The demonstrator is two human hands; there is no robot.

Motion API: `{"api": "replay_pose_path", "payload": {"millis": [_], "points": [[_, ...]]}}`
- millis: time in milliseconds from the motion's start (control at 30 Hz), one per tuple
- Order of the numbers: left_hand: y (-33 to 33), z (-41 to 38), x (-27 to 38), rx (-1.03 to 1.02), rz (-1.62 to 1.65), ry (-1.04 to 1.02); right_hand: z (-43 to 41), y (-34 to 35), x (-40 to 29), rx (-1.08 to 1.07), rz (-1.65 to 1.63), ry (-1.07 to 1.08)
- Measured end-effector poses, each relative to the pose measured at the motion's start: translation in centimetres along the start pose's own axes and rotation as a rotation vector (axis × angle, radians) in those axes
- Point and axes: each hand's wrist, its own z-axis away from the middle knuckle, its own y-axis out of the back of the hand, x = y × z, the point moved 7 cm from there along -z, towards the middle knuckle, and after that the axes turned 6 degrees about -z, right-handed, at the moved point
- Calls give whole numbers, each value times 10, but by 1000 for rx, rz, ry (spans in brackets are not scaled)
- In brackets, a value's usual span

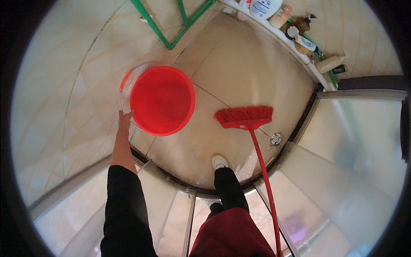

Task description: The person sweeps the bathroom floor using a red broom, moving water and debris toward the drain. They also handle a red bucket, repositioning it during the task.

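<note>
My left hand (125, 119) grips the rim of a red plastic bucket (162, 101) at its lower left side. The bucket's mouth faces up at me, and its wire handle with an orange grip lies over to the left. My right hand is out of view. Right of centre, a red push-type broom (244, 117) has its bristles pointing away from me at the tiled floor (244, 64). Its long red handle (265, 173) runs down to the lower edge of the picture.
Glass shower panels (340, 180) curve around the near side, with a dark sill. A round floor drain (275, 139) lies right of the broom. Bottles (330, 63) stand along a white pipe (276, 30) at upper right. A green frame (170, 45) juts in at the top.
</note>
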Motion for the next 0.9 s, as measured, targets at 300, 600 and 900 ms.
{"api": "replay_pose_path", "payload": {"millis": [300,600,900], "points": [[-34,94,72,-345,225,-136,10,-22,108,21,48,46],[-64,202,112,-410,294,67,29,4,73,-4,-271,288],[-95,295,60,-322,588,429,56,19,42,-28,-55,277]]}}
